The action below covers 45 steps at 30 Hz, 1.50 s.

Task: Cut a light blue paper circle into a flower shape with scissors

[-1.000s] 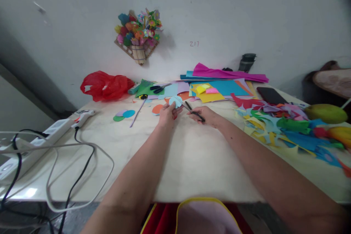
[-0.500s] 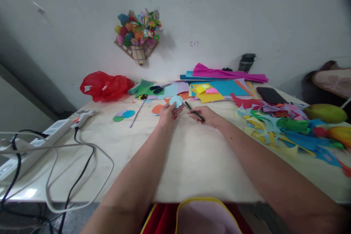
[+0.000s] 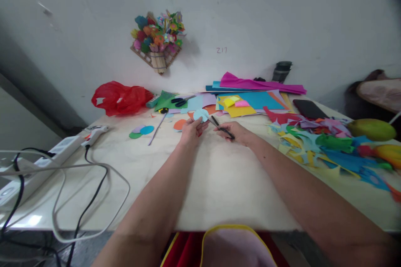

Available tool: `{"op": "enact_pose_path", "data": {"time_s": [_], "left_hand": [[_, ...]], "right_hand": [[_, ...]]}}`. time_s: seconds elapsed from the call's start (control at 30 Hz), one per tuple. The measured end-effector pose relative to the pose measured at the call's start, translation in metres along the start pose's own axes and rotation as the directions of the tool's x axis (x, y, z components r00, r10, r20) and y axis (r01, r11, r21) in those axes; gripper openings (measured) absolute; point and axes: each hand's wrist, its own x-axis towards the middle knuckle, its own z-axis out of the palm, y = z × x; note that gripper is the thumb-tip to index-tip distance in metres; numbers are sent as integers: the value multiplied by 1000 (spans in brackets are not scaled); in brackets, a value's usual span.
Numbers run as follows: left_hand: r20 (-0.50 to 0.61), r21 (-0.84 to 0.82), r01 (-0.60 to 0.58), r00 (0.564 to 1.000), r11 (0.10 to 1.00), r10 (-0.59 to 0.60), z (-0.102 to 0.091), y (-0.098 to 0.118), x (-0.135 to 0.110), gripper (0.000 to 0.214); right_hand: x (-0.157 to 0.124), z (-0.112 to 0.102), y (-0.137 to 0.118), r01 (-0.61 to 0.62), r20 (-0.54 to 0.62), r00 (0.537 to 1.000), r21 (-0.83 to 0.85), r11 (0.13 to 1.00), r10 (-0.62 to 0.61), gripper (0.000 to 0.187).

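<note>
My left hand pinches a small light blue paper cut-out and holds it just above the pale table. My right hand is closed round the black handles of a pair of scissors, whose blades point up and left at the cut-out's right edge. An orange paper circle lies flat just left of my left hand. Both forearms reach in from the near edge.
Coloured paper sheets are stacked at the back, with a second pair of scissors on green paper. Paper scraps cover the right side beside a dark phone. A red plastic bag, paper circles, a glue gun and cables sit left.
</note>
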Motion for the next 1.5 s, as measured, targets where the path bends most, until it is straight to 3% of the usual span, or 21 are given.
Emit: {"op": "enact_pose_path", "data": {"time_s": [0.77, 1.0, 1.3, 1.5], "left_hand": [[179, 100, 26, 983, 995, -43, -7, -1, 1, 18], [169, 153, 54, 982, 987, -80, -8, 3, 0, 32], [121, 184, 20, 992, 983, -43, -7, 6, -1, 25], [172, 186, 27, 983, 982, -60, -5, 7, -4, 38]], "right_hand": [[-8, -2, -8, 10, 3, 1000, -74, 997, -10, 32], [-6, -2, -6, -3, -25, 1000, -82, 997, 1, 32], [-8, -1, -8, 0, -37, 999, -104, 995, -3, 32], [-6, -2, -6, 12, -28, 999, -98, 995, -15, 33]]}}
